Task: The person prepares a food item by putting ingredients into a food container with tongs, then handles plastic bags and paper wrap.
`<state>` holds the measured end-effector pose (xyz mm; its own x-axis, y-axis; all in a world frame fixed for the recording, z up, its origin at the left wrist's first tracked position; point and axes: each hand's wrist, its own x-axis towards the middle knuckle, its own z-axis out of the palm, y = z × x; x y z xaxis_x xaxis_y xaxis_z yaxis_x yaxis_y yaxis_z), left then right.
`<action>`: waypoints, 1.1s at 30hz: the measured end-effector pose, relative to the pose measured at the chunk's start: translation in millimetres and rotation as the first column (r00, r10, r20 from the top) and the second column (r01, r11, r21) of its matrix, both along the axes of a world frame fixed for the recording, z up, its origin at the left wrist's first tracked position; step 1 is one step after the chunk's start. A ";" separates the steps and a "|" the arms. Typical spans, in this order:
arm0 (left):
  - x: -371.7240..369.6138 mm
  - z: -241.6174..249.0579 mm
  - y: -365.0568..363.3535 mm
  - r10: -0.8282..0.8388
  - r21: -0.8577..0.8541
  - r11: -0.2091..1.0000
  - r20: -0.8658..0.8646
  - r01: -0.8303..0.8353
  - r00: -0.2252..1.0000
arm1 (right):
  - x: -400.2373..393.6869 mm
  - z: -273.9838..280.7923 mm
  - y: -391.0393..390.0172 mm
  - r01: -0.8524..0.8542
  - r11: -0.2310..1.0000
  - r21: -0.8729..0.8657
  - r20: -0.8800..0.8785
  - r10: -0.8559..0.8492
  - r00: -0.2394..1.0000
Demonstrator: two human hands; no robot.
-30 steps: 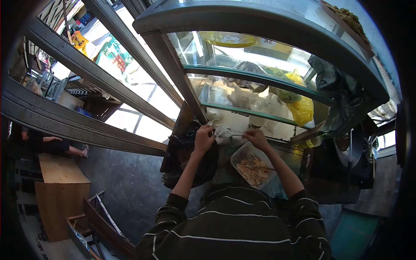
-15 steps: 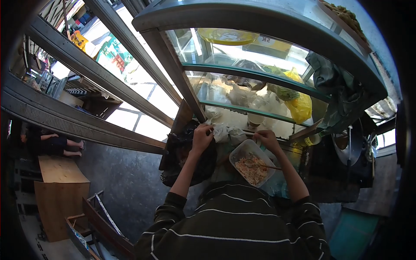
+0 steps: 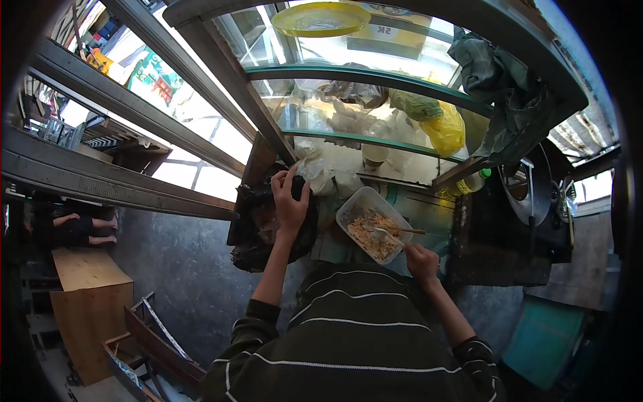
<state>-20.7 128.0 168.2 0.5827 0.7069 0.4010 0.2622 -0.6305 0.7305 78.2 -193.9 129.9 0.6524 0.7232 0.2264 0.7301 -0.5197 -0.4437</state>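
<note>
Head view, looking down over the person's striped dark sweater (image 3: 362,342).

Right hand (image 3: 422,260): fingers closed around the handle end of a spoon (image 3: 388,234); the bowl of the spoon rests in the food. A thin wooden stick (image 3: 408,230) lies across the far rim of the same container, just beside the spoon.

Clear plastic container (image 3: 349,209): rectangular, lid off, holding a rice-like mixed food (image 3: 372,236). It sits on the bench (image 3: 429,214) near the front edge, directly ahead of the person's chest, tilted diagonally to that edge.

Left hand (image 3: 289,201): fingers spread and partly curled, resting on a black plastic bag (image 3: 258,241) at the left end of the bench. Whether they pinch the bag or only touch it, cannot tell. Crumpled clear plastic bags (image 3: 321,177) lie just beyond the fingertips.

Behind the bench: glass display case (image 3: 375,74) with shelves, a yellow bag (image 3: 445,130) inside it, a yellow plate (image 3: 320,19) on top.
</note>
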 end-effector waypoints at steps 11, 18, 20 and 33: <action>-22.6 -13.2 -30.5 0.061 0.025 0.998 0.018 -0.062 0.998 | -1.6 -1.6 -12.3 -0.120 0.992 0.029 0.227 0.111 0.968; -45.1 -20.8 -34.4 0.116 0.027 0.993 0.001 -0.116 0.993 | 21.7 20.8 47.5 0.037 0.970 0.240 -0.058 -0.023 0.998; -46.2 -21.3 -36.1 0.120 -0.002 0.993 0.005 -0.120 0.993 | 35.6 35.1 91.5 0.039 0.965 0.261 -0.103 -0.012 0.995; -43.9 -13.2 -39.5 0.155 -0.059 0.986 -0.022 -0.156 0.988 | 64.8 31.5 223.4 -0.398 0.905 -0.150 0.150 0.418 0.896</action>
<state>-64.6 88.5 155.0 0.4703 0.8119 0.3458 0.3663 -0.5361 0.7605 143.0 29.5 161.5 0.2519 0.9445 0.2108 0.9488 -0.1980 -0.2463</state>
